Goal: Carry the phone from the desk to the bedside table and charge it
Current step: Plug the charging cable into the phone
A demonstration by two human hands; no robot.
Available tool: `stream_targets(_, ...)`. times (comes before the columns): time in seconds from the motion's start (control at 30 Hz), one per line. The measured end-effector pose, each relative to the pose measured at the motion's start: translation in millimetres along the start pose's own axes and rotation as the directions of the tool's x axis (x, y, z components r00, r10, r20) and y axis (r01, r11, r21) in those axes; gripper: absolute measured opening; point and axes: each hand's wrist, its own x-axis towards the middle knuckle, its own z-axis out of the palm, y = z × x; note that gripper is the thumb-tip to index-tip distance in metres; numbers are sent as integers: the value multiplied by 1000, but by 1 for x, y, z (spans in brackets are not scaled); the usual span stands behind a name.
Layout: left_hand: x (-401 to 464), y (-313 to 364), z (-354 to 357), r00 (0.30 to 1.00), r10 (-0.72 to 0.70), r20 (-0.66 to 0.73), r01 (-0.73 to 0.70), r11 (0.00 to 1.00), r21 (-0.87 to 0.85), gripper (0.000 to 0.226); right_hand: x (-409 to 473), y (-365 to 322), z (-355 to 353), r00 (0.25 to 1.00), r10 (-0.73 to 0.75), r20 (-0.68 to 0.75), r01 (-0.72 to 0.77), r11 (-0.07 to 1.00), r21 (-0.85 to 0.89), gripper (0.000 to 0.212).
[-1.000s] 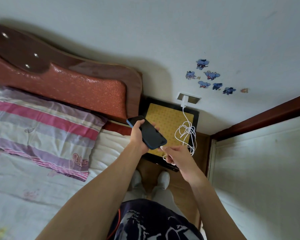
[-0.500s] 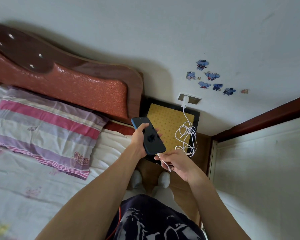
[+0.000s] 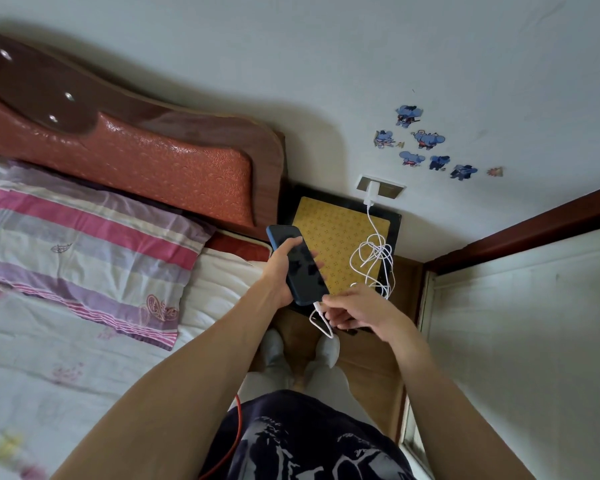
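Plugging in now: best to keep the phone [image 3: 300,266] steady and push the connector straight into the bottom port, no wiggling. Left hand [image 3: 281,271] wrapped around the phone, held just above the bedside table [image 3: 329,233]. Right hand [image 3: 355,308] pinching the cable [image 3: 373,258] end at the phone's lower edge

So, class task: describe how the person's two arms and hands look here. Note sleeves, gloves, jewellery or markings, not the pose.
Both forearms are bare all the way to the bottom edge of the picture, with no sleeve showing. The left hand and the right hand wear no gloves, and no watch, bracelet or ring shows. No markings are visible on either arm. Lower down, a dark top with a pale print is worn.
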Motion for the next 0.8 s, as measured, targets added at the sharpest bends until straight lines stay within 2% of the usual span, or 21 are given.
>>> stream_targets(0.1, 6, -2, 2, 1000, -1, 3, 1, 1000, -21, 41, 10, -11, -8, 997, 1, -75, -9, 994, -108, 40)
stream_targets(0.2, 14, -1, 3, 1000, -10, -19, 9, 999, -52, 43, 21, -19, -3, 994, -70, -85, 47, 967, -250, 43)
stream_targets(0.27, 20, -1, 4, 1000, -19, -16, 19, 1000, -23, 39, 31, -22, 1, 994, -108, -23, 104, 986, -133, 49)
stream_targets(0.33, 27, -2, 5, 999, -33, -20, 33, 999, 4, 37, 40, -26, 4, 991, -129, 41, 131, 990, -43, 35)
stream_targets(0.4, 33, -2, 5, 998, -61, -5, 61, 998, 6, 38, 53, -27, 5, 991, -127, 35, 130, 989, -72, 26)
stream_targets(0.47, 41, -1, 4, 994, -103, 22, 103, 995, 5, 43, 68, -25, 5, 995, -96, 20, 98, 993, -71, 36)
stream_targets(0.63, 69, 6, -9, 974, -200, 108, 188, 976, 111, 58, 105, -18, 3, 997, 76, 27, -77, 995, 60, 63)
stream_targets(0.8, 92, 13, -17, 953, -273, 132, 249, 952, 176, 68, 142, -4, 4, 988, 152, 29, -155, 976, 155, 77)
